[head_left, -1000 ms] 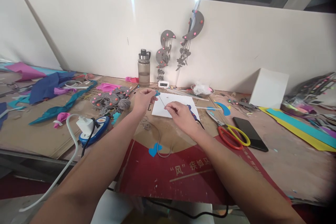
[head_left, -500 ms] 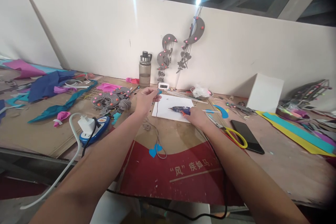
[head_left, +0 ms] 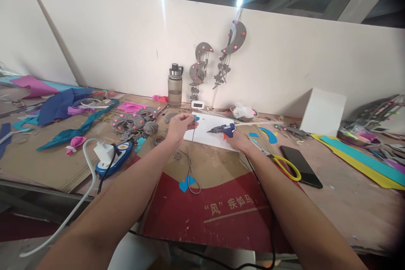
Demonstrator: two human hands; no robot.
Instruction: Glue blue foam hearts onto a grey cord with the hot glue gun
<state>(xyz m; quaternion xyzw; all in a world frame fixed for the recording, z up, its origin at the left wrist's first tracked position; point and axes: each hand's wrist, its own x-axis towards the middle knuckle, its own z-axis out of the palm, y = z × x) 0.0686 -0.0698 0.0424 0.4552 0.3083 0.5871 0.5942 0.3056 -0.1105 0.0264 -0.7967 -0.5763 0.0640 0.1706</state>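
Between the fingertips of my left hand is a small blue felt piece, with grey yarn hanging below it. My right hand is wrapped round the handle of a blue hot glue gun, whose nozzle points left toward my left hand. Under both lies a white board. Nearer me, blue felt hearts rest on the cardboard beside a loop of the same yarn.
Yellow-handled scissors and a black phone lie right of my right arm. A blue power strip sits to the left. Behind stand a water bottle and a small digital clock. Grey moon ornaments hang on the wall.
The glue gun has been lifted and tilted in my right hand, a white glue stick now showing at its back. My left hand has shifted slightly right and nearer, still pinching the felt.
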